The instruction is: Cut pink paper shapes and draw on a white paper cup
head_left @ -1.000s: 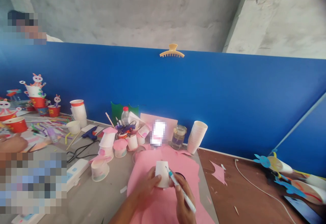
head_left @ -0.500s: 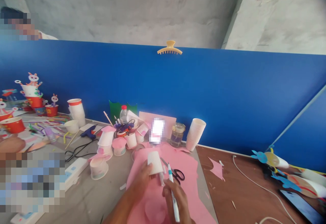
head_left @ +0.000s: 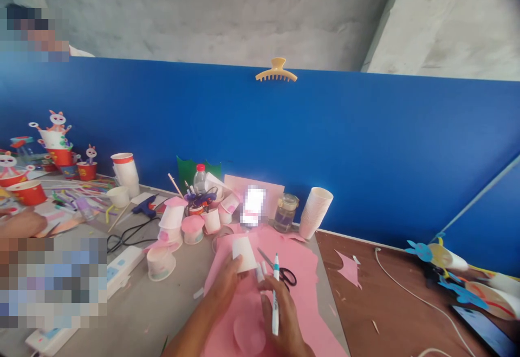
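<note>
My left hand (head_left: 228, 280) is closed around the lower part of a white paper cup (head_left: 244, 254), held above a large sheet of pink paper (head_left: 303, 297). My right hand (head_left: 282, 309) grips a white marker (head_left: 275, 297) with a teal band, its tip pointing up and away from me. Black-handled scissors (head_left: 287, 277) lie on the pink paper just beyond the right hand. A small white piece like a marker cap (head_left: 260, 271) shows between the hands. A pink paper circle (head_left: 249, 333) lies nearest me, below the hands.
Pink-trimmed paper cups (head_left: 161, 263), a glue gun (head_left: 145, 205) and a power strip (head_left: 125, 270) stand left. A glass jar (head_left: 286, 212) and a cup stack (head_left: 316, 212) stand behind. Another person's hand (head_left: 24, 221) is far left. A phone (head_left: 485, 330) lies right.
The cup in my left hand has turned and tilted. The marker in my right hand has swung more upright. My view has shifted slightly, moving the background a little rightward.
</note>
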Motion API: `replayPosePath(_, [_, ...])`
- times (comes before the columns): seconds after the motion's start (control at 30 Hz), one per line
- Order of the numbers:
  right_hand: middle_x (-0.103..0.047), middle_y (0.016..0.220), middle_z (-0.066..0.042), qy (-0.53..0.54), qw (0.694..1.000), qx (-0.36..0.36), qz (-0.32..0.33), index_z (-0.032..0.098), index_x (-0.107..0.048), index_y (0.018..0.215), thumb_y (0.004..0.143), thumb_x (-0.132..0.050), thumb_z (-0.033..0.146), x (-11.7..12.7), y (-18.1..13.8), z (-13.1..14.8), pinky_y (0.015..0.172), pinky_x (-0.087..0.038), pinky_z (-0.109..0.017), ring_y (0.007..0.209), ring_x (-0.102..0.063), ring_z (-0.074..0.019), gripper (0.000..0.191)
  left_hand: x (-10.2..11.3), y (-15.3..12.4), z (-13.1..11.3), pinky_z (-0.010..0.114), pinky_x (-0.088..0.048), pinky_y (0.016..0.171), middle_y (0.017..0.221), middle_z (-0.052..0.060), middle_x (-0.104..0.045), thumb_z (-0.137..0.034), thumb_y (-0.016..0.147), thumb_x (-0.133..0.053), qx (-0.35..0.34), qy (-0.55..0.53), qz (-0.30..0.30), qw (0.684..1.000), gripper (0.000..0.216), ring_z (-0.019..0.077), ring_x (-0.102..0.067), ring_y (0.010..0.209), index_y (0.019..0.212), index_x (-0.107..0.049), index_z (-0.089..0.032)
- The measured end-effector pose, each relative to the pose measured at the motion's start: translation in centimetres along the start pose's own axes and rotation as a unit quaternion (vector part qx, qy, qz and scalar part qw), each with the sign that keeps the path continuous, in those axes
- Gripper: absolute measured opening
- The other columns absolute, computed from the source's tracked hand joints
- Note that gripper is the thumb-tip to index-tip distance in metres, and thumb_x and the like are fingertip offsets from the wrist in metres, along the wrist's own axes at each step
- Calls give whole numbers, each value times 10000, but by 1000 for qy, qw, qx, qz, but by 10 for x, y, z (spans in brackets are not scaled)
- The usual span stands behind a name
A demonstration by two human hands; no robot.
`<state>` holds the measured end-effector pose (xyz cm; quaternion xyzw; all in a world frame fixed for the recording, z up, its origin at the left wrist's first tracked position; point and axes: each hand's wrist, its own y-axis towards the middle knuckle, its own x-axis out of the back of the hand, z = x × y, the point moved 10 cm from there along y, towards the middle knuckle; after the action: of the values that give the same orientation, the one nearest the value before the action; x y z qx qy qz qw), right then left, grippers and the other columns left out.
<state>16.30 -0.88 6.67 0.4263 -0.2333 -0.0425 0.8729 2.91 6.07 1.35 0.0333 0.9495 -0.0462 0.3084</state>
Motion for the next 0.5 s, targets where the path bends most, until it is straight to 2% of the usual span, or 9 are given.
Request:
replayPosePath(0.1, [-662,911,-60,30,995,11,93,271,-532,1217,916,-479,180,-20,-4,6,760,-528,-348,839,-640,-227,319,1,-1,0,351,-493,787,850,69,-717,-441,811,-648,9,-3,-12,1000,316,254,-646,827,917,-697,-148])
replayPosePath(0.23, [-558,844,-43,40,981,9,192,229,-610,978,833,-627,343,-46,-12,8,624,-454,-286,751,-578,-208,185,12,0,4,379,-490,862,967,99,-723,-448,781,-670,29,-10,-50,998,352,278,-661,933,959,-673,-145])
replayPosePath(0.3, [-495,784,-17,31,976,22,214,223,-607,923,803,-640,412,-54,-16,8,602,-413,-280,700,-540,-192,227,21,3,2,370,-484,885,1003,92,-722,-422,769,-685,8,-15,-76,997,348,277,-653,1000,992,-652,-157])
replayPosePath(0.37, [-470,752,-10,23,974,45,222,223,-607,945,839,-577,416,-59,-19,9,606,-390,-284,680,-514,-186,222,30,7,1,360,-491,868,1013,86,-720,-407,760,-697,-7,-16,-99,995,347,272,-649,1020,1003,-632,-168])
replayPosePath(0.5, [-498,691,-11,1,969,90,232,227,-589,927,876,-516,408,-71,-28,10,593,-361,-287,659,-486,-188,202,44,14,2,355,-514,812,1016,90,-717,-398,727,-726,-19,-16,-129,991,366,277,-648,1024,1000,-620,-177])
